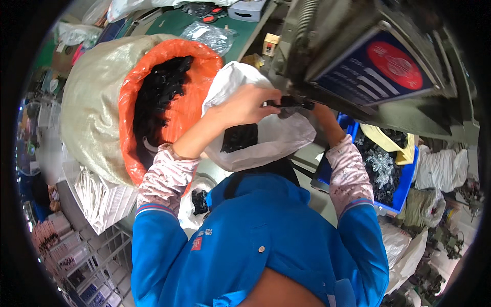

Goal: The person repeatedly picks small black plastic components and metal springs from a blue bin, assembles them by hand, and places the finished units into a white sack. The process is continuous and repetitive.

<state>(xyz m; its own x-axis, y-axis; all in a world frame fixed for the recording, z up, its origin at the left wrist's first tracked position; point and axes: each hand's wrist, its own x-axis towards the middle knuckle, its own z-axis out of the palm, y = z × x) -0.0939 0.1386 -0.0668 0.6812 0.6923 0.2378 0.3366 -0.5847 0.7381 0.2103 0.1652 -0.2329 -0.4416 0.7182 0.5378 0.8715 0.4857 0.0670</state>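
Observation:
My left hand [251, 106] is closed on one end of a small dark black part [290, 102], its exact kind unclear. This part lies at the lower edge of the machine [353, 105], above a white sack [302, 134]. My right hand [323, 115] is at the part's other end, its fingers mostly hidden by the machine. The white sack stands open in front of me with black pieces [240, 138] inside. To its left, a large woven sack [94, 102] with an orange lining [179, 120] lies open, holding many black plastic pieces [162, 87].
At right, a blue crate [409, 187] holds black and clear pieces, with a yellow strip [406, 153] across it. A green table [171, 23] carries a clear plastic bag [209, 36]. White stacked sheets [99, 192] stand at left. Sacks [440, 169] lie beyond the crate.

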